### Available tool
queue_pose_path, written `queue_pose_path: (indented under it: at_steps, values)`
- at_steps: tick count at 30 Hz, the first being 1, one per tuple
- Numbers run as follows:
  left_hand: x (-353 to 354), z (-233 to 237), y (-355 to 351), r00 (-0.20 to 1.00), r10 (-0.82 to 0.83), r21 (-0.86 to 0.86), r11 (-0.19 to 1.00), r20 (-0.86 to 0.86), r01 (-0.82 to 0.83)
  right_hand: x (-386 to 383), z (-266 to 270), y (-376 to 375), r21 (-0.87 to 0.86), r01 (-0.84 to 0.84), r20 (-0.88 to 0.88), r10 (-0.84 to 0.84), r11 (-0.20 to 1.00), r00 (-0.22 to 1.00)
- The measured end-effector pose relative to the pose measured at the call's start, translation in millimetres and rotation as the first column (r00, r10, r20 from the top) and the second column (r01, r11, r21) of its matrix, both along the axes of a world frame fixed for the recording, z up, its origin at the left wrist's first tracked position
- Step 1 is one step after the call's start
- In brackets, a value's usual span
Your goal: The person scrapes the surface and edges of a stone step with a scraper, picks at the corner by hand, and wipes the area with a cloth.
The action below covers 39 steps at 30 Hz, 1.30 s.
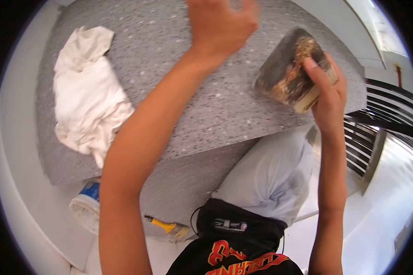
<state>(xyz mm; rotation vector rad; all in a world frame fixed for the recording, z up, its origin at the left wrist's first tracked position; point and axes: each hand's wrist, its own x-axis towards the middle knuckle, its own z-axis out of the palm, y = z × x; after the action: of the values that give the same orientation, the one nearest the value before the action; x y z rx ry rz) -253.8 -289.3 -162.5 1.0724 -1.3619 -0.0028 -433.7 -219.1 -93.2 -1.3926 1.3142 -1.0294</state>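
My right hand (328, 96) grips a dark, flat rectangular tool (273, 68) with rounded corners, crusty brown patches and a pale yellowish part along its lower edge. The thumb presses on its face, and the tool is slightly blurred. It is held over the right part of the grey speckled slab (215, 110). At the top edge of the view, my left hand (222, 23) is over the slab, partly cut off. Its thumb stands apart from the fingers, and nothing shows in it. A crumpled white cloth (87, 96) lies on the slab's left side, beside my left forearm.
Below the slab's front edge is a lower grey surface (183, 178). A paintbrush with a yellow handle (163, 224) and a white and blue tub (86, 206) are down there. Black metal bars (385, 103) stand at the right. A pale wall (18, 128) borders the left.
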Motion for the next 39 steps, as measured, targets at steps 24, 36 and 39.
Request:
queue_pose_path:
  at_steps: [24, 36, 39]
  values:
    - [-2.3, 9.5, 8.6, 0.999, -0.015, 0.119, 0.993, 0.031, 0.011, -7.7, 13.0, 40.7, 0.157, -0.090, -0.448, 0.153, 0.983, 0.881]
    - [-2.1, 8.1, 144.6, 0.525, -0.544, 0.672, 0.737, 0.655, -0.074, -168.0, 33.9, 143.8, 0.291, 0.290, 0.043, -0.315, 0.912, 0.948]
    - [16.6, 24.9, 199.7, 0.389, -0.824, 0.830, 0.516, 0.413, 0.212, -194.7, 34.3, 159.2, 0.368, 0.228, 0.094, -0.279, 0.902, 0.956]
